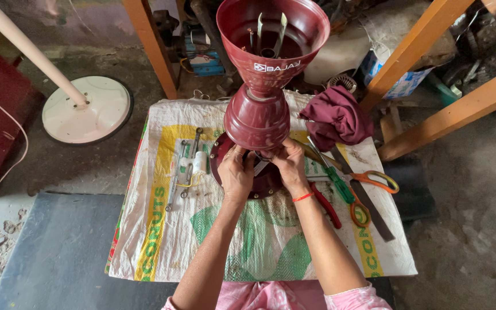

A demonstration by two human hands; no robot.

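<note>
Maroon fan housing (258, 117) stands upright, steadied at its base: left hand (235, 172) and right hand (290, 166) pinch it from both sides. Scissors (368, 189) at three o'clock; wrenches (182, 166) at nine.

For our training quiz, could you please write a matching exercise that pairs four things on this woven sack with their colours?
Things:
1. cloth
2. scissors
3. screwdriver
4. fan housing under both hands

Colours:
A. green handle
B. glossy maroon metal
C. orange handles
D. soft, crumpled maroon-purple

Pairs: 1-D, 2-C, 3-A, 4-B. The left hand and right hand touch the fan housing's base.
</note>
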